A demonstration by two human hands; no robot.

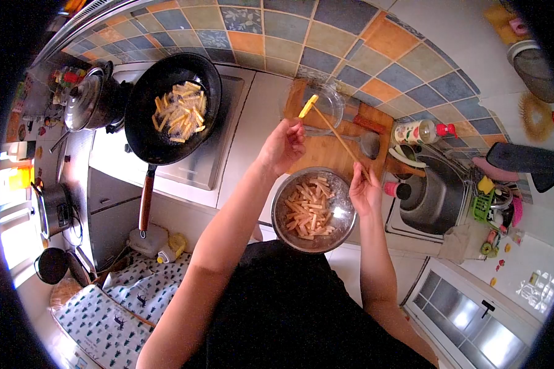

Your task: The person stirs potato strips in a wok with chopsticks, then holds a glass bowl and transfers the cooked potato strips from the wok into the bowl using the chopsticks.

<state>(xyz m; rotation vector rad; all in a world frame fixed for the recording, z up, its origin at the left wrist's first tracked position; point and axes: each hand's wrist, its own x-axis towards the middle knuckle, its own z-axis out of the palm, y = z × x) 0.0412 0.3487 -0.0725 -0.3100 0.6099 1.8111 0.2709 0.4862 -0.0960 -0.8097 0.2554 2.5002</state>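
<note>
A golden potato strip (308, 106) is pinched upright in the fingertips of my left hand (283, 147), above the wooden cutting board (345, 147). My right hand (365, 189) grips a pair of wooden chopsticks (340, 136), whose tips reach up to the strip, touching or nearly so. Below both hands, a metal bowl (278, 215) holds many pale, coated potato strips (311, 209). To the left, a black wok (143, 138) with a wooden handle (147, 200) sits on the stove, with yellow potato strips (181, 112) bubbling in oil.
A clear glass bowl (329, 106) and a ladle (369, 145) lie on the board. A knife handle (369, 123) is beside them. Right of the board are a red-capped bottle (421, 131) and the sink (437, 197). A lidded pot (86, 104) stands behind the wok.
</note>
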